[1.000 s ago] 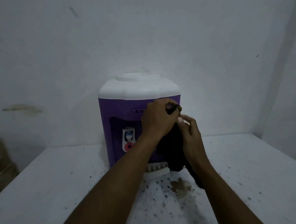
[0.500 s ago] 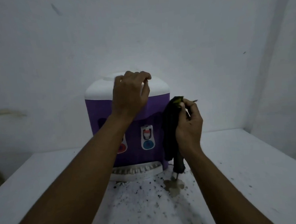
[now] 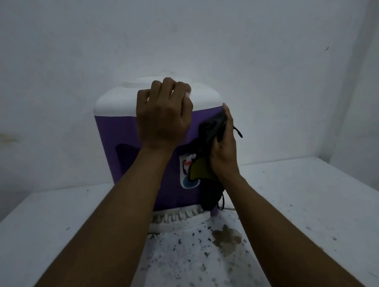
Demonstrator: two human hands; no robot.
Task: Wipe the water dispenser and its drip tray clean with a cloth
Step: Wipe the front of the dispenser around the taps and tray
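Observation:
A purple water dispenser (image 3: 118,136) with a white top stands on a white table (image 3: 308,203) against the wall. My left hand (image 3: 164,114) grips the front of the white top, its fingers curled over the edge. My right hand (image 3: 225,150) holds a dark cloth (image 3: 208,140) against the dispenser's upper right front corner; the cloth hangs down past the tap with the blue button (image 3: 189,180). The white ribbed drip tray (image 3: 179,219) juts out at the base, partly hidden by my left forearm.
Dark specks and a brown stain (image 3: 227,236) mark the table in front of the drip tray. Bare walls stand behind and to the right, forming a corner at the right. The table's left edge runs near the lower left.
My left hand left the cloth and went up onto the dispenser's white top. My right hand carried the cloth to the upper right front corner. The view shifted closer.

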